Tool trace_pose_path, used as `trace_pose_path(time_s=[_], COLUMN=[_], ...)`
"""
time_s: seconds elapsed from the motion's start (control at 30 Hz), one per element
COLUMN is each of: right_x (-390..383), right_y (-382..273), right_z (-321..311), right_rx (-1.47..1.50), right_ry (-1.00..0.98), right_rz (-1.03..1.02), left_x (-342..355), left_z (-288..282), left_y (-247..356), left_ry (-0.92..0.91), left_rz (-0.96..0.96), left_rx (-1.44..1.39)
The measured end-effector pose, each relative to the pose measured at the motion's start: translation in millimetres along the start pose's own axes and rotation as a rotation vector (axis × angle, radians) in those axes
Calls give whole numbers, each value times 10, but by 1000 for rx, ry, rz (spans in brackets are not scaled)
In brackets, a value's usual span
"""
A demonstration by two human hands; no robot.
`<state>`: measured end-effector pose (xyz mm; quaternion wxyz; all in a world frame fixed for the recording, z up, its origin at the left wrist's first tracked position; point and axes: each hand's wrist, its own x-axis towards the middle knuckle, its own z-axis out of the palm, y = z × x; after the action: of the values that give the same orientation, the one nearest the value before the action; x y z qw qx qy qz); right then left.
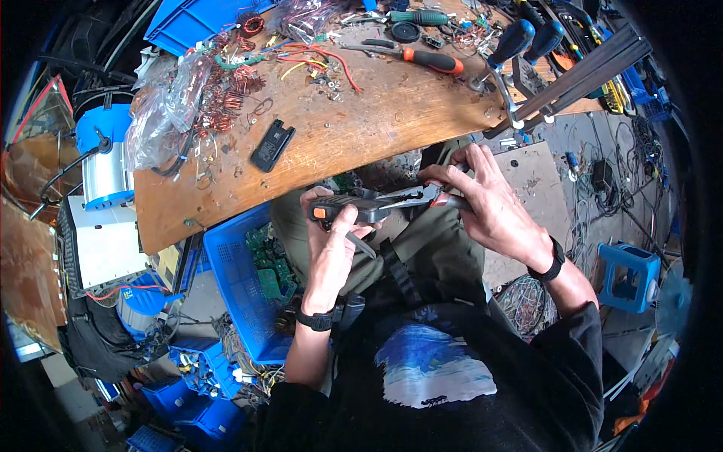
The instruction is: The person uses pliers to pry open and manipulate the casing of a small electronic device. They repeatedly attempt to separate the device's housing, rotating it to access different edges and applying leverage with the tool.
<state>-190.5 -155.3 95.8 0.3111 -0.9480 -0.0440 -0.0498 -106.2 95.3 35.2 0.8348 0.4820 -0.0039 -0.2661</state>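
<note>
L hand (331, 245) is closed round a black housing (367, 209), thumb on top, fingers beneath; R hand (493, 197) is wrapped on the handles of a pair of pliers (412, 199), nose at the housing's right end – can't tell if it's biting. Both are held over the lap, just off the bench's near edge.

Housing: prob. light, stiff plastic, smooth so maybe a bit slick; walls might crack if levered hard. Best hold = the long sides, near the end w/ the orange button (319, 213), clear of the pliers. Pliers: prob. the heavier pc, rigid, best held well back on the handles.

Counts, going out: 1 housing, 1 pliers, 1 dark strip (363, 246) poking out below the L hand (can't tell if attached). Wristbands: 2, one on the left wrist (315, 321), one on the right. Next to the left leg, 1 blue crate (224, 260) w/ green circuit boards (267, 282) – several, overlapping, no exact no.

On the wooden bench (354, 124): 1 loose black cover (272, 146), 1 orange-and-black-handled screwdriver (433, 60), 1 green-handled tool (419, 17), 2 blue-handled tools (515, 41) standing at right, 1 heap of copper coils (235, 83) (too tangled to count) by a clear plastic bag (162, 113).
</note>
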Motion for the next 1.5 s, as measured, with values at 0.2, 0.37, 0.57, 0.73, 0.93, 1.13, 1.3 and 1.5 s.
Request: trace_pose_path(time_s=[0.2,0.37,0.57,0.73,0.93,1.13,1.3,1.5], right_x=[2,-44,-324,-291,-270,-173,91,241], right_y=[-5,-29,545,245,360,325,158,-69], right_z=[1,221,160,-133,93,227,511,620], right_rx=[-18,-242,105,727,582,944,901,1148], right_ry=[7,46,-9,-274,-178,34,123,86], right_rz=[-24,-42,126,573,491,470,153,315], left_x=[-6,-42,-250,-160,35,171,232,174], left_z=[-45,100,-52,-60,68,-50,12,35], left_y=[-27,-97,-256,22,196,131,15,113], left_ry=[-24,-89,-16,-134,34,-21,24,0], left_rz=[28,215,181,226,450,295,326,269], left_rx=[58,640,462,585,747,545,599,580])
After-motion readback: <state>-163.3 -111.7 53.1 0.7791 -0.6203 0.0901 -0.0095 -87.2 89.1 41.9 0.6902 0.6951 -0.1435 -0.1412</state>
